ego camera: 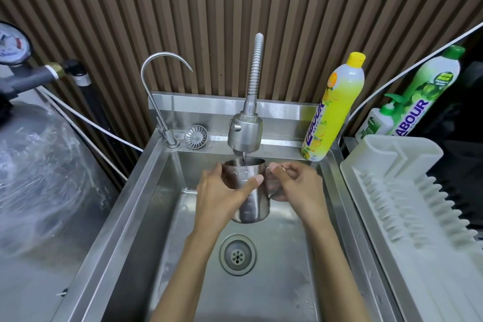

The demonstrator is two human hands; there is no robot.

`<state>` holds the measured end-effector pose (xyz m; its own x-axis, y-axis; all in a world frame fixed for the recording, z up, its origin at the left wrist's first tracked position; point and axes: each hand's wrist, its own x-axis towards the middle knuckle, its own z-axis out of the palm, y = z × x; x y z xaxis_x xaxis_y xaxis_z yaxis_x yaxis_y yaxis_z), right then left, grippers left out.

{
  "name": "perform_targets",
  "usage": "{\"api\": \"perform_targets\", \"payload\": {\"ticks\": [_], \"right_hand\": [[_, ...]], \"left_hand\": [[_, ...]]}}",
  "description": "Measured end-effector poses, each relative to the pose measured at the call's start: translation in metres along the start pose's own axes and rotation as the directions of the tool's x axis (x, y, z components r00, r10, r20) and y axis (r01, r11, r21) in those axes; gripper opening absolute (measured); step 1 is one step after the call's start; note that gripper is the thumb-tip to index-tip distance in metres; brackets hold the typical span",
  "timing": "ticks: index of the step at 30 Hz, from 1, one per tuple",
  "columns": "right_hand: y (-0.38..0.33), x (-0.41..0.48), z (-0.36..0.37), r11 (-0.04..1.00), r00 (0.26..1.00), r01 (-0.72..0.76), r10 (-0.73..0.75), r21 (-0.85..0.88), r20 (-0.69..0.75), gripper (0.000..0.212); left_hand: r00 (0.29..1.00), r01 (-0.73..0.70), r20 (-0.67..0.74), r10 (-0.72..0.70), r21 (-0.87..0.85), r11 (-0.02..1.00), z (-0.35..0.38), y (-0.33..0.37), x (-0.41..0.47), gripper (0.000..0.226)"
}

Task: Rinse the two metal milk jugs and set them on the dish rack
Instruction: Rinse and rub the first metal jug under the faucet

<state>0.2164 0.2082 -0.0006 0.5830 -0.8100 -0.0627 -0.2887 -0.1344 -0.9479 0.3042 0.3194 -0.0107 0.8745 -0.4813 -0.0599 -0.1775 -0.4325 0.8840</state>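
Observation:
One metal milk jug (254,201) is held upright over the steel sink (156,191), its mouth right under the spray faucet head (245,133). A thin stream of water runs from the faucet into the jug. My left hand (222,198) wraps around the jug's body from the left. My right hand (295,183) grips the jug's handle on the right. The white dish rack (407,198) stands to the right of the sink with nothing on it. A second jug is not in view.
A drain (237,254) sits in the sink floor below the jug. A thin curved tap (156,86) and a loose strainer (195,137) are at the back left. A yellow detergent bottle (332,110) and a green one (423,94) stand at the back right.

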Motion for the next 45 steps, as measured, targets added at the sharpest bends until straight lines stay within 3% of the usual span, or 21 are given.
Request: {"api": "perform_targets", "payload": {"ticks": [3,6,8,11,14,17,20,23,27,31,35,38,41,45], "right_hand": [[-0.018,-0.004,-0.014,0.948,0.988,0.131,-0.15,-0.29,-0.045,0.018],[-0.029,-0.011,-0.018,0.9,0.97,0.202,-0.237,-0.386,-0.045,0.015],[-0.027,-0.009,-0.019,0.926,0.969,0.218,-0.244,-0.308,-0.047,0.015],[-0.017,-0.001,-0.017,0.984,0.984,0.179,-0.178,0.009,-0.008,0.016],[-0.005,0.006,-0.003,0.954,0.994,0.083,-0.1,0.289,0.046,0.021],[0.01,0.009,0.013,0.898,0.994,-0.027,-0.021,0.439,0.104,0.018],[0.019,0.005,0.019,0.827,0.98,-0.137,0.033,0.544,0.197,0.016],[0.019,0.001,0.016,0.869,0.974,-0.169,0.077,0.464,0.211,0.012],[0.008,0.001,0.006,0.943,0.985,-0.168,0.152,0.288,0.079,0.015],[-0.004,0.001,-0.009,0.999,0.998,0.003,-0.005,-0.04,-0.058,0.021],[-0.017,-0.007,-0.016,0.95,0.972,0.191,-0.218,-0.247,-0.088,0.027],[-0.017,-0.005,-0.015,0.97,0.972,0.208,-0.22,-0.128,-0.082,0.024],[-0.006,-0.001,-0.009,0.974,0.997,0.079,-0.082,0.211,0.005,0.022],[0.014,0.004,0.008,0.884,0.992,-0.084,0.029,0.46,0.126,0.015]], "left_hand": [[0.972,0.142,0.228,-0.051,-0.402,0.905,0.009,-0.005,0.001,0.044],[0.964,0.154,0.267,-0.007,-0.536,0.83,0.021,-0.007,0.005,0.051],[0.982,0.075,0.185,0.036,-0.562,0.823,0.028,-0.003,0.008,0.055],[0.996,-0.047,0.031,0.083,-0.606,0.794,0.034,0.0,0.013,0.076],[0.983,-0.183,-0.11,0.147,-0.513,0.838,0.031,0.001,0.016,0.09],[0.938,-0.325,-0.207,0.279,-0.243,0.914,0.021,0.004,0.015,0.089],[0.907,-0.375,-0.205,0.367,-0.003,0.927,0.009,0.007,0.009,0.091],[0.924,-0.303,-0.201,0.325,0.135,0.943,0.002,0.007,0.004,0.094],[0.978,-0.124,-0.148,0.144,0.134,0.983,0.0,0.008,-0.001,0.066],[1.0,-0.021,0.019,0.024,-0.143,0.989,0.001,0.002,0.0,0.054],[0.975,0.089,0.219,0.03,-0.511,0.855,0.013,-0.005,0.003,0.048],[0.976,0.056,0.198,0.091,-0.63,0.775,0.02,-0.005,0.01,0.057],[0.987,-0.073,0.066,0.146,-0.628,0.775,0.019,-0.007,0.015,0.072],[0.953,-0.303,-0.127,0.276,-0.317,0.899,0.014,-0.009,0.013,0.085]]}}
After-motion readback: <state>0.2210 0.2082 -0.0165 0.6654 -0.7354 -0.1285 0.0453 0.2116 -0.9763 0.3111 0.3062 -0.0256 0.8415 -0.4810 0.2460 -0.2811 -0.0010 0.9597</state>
